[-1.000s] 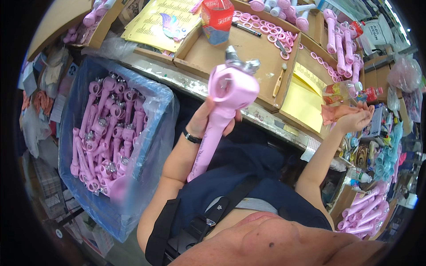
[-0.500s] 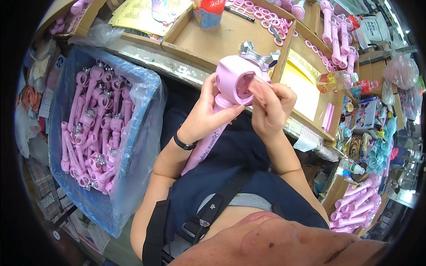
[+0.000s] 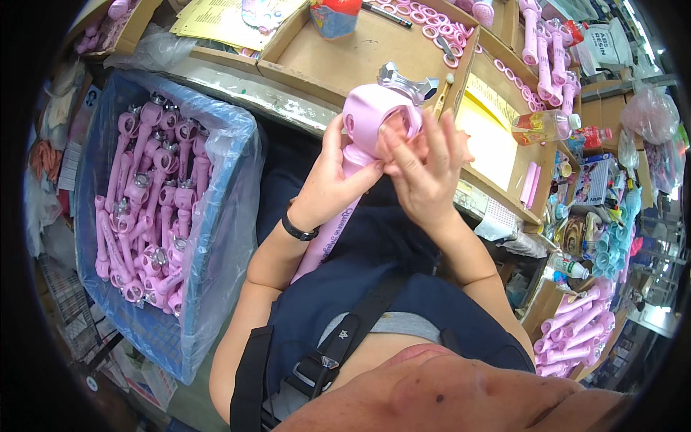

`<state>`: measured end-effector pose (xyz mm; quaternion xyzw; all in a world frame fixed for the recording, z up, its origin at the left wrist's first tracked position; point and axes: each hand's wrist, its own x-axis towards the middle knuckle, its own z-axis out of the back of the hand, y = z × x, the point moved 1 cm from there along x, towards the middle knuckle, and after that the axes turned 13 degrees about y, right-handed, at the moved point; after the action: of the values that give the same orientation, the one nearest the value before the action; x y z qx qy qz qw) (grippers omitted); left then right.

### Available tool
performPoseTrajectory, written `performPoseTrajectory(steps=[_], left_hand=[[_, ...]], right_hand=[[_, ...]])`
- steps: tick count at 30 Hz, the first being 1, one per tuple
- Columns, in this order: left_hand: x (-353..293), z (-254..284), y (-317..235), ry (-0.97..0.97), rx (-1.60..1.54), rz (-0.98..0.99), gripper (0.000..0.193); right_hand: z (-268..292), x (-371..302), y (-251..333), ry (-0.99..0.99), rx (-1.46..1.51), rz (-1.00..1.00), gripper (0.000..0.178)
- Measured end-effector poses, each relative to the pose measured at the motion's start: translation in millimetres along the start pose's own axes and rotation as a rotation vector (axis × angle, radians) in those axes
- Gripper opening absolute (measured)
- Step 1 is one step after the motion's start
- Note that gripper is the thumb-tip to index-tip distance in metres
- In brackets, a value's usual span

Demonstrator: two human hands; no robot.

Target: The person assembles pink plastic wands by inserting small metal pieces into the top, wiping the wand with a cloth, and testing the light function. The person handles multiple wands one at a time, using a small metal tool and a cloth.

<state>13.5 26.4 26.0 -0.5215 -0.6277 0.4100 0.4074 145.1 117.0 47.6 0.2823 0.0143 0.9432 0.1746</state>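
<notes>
Two hands, left (image 3: pixel 332 189) and right (image 3: pixel 425 173), grip one pink wand (image 3: pixel 344 209).

A cardboard-lined workbench (image 3: pixel 403 50) runs across the top, split by low dividers into shallow trays, with yellow sheets (image 3: pixel 223 21) lying flat in the far-left tray and a metal edge strip (image 3: pixel 252 90) along its front. Down on the left sits a blue crate (image 3: pixel 144 338) lined with clear plastic on the floor, with loose bags and wire racks crowded beside it. Over on the right it's cluttered shelving (image 3: pixel 597 209) packed with bottles, boxes and bags, and bright light glares in at the upper right corner.
</notes>
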Motion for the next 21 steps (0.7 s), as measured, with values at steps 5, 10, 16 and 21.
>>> performPoseTrajectory(steps=[5,10,16,21], left_hand=[[1.4,3.6,-2.0,0.0,-0.002,0.034,0.074],[-1.7,6.4,-4.5,0.077,-0.217,0.167,0.074],[-0.2,4.5,-5.5,0.073,-0.208,0.166,0.072],[0.0,5.5,-2.0,0.078,-0.212,0.16,0.069]], right_hand=[[-0.1,-9.5,-3.2,0.048,0.031,-0.047,0.036],[6.2,-9.4,-33.3,-0.102,1.475,-0.53,0.041],[-0.7,-9.4,-49.9,-0.321,2.13,-0.899,0.037],[-3.4,-10.7,-38.5,-0.43,1.932,-0.818,0.024]])
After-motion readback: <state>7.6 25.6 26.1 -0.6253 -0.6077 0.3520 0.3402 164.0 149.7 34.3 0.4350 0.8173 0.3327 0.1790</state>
